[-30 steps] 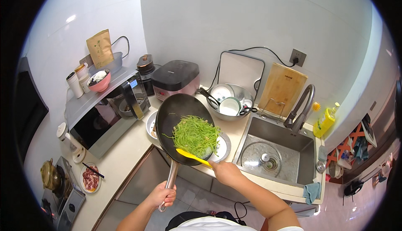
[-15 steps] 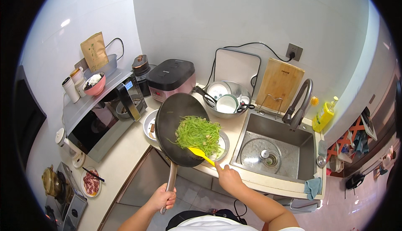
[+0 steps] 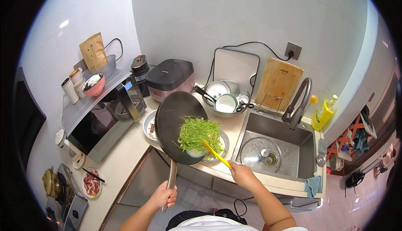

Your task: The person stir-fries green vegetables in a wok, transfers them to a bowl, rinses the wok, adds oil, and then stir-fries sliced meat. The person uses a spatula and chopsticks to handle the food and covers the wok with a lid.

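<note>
My left hand (image 3: 163, 195) is closed round the metal handle of a dark wok (image 3: 178, 113). The wok is tipped to the right over a plate (image 3: 225, 142) on the counter. Shredded green vegetables (image 3: 200, 132) lie across the wok's right rim and onto that plate, which they mostly hide. In my right hand (image 3: 242, 175) is a yellow spatula (image 3: 217, 152), held by its handle end. Its blade edge touches the near right side of the greens.
A steel sink (image 3: 274, 147) with a tap is at the right. Behind stand a rice cooker (image 3: 169, 78), a bowl of dishes (image 3: 228, 113) and a wooden board (image 3: 279, 82). At left are a microwave (image 3: 96, 126), a plate of raw meat (image 3: 91, 183) and a stove (image 3: 67, 206).
The yellow spatula has turned and shifted right, out of the wok to the greens' outer side. My right hand moved slightly right. More greens lie over the plate; the wok barely moved.
</note>
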Demonstrator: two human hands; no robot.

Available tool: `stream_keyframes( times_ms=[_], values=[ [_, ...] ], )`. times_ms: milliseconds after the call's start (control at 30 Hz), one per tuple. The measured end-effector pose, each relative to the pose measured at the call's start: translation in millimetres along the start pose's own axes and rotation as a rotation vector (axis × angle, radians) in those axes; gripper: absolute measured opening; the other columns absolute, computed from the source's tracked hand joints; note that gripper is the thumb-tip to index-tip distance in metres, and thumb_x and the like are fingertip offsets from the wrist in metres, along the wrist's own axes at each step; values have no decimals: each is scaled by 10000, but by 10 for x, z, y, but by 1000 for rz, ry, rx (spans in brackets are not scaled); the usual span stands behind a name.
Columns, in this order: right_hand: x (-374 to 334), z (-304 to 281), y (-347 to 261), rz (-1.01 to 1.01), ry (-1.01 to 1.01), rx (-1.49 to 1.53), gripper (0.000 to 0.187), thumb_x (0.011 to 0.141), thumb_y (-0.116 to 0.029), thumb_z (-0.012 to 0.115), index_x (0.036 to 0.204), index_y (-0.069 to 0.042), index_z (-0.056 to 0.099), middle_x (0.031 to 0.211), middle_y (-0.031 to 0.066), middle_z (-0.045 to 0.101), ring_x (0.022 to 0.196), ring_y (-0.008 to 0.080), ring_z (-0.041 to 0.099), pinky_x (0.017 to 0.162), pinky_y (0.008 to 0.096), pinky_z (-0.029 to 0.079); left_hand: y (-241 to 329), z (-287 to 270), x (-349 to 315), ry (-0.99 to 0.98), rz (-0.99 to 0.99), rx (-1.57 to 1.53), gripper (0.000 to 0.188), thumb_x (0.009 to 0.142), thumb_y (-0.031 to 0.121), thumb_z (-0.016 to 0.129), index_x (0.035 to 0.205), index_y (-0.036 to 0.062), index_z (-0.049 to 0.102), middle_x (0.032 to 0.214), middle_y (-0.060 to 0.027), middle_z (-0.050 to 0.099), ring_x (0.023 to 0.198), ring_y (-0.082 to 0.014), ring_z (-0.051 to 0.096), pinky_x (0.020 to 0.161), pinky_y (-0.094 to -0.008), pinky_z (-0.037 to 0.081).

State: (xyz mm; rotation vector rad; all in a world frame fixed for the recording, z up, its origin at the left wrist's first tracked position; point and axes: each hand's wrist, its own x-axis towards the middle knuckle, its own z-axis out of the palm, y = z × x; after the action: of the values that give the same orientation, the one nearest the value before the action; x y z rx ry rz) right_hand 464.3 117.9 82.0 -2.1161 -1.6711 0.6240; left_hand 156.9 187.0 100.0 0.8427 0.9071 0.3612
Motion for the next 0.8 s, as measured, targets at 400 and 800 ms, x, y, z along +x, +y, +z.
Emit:
stream_keyframes(
  times_ms=[400, 800],
  values=[
    [115, 339, -160, -78, 53, -317, 496, 806, -87, 476, 1295, -78, 396, 791, 227, 561, 652, 358, 595, 560, 437, 490, 27, 22, -38, -14, -8, 23, 174, 779, -7, 452, 916, 75, 383, 563, -10, 356, 403, -93, 342, 337, -263, 304],
    [-80, 21, 93, 37, -39, -96, 371, 899, -192, 437, 1247, -69, 470, 752, 147, 614, 635, 255, 619, 547, 376, 495, 40, -20, -49, -2, 22, 75, 183, 774, -3, 451, 921, 76, 375, 563, -16, 365, 402, -95, 339, 338, -268, 306]
  ],
)
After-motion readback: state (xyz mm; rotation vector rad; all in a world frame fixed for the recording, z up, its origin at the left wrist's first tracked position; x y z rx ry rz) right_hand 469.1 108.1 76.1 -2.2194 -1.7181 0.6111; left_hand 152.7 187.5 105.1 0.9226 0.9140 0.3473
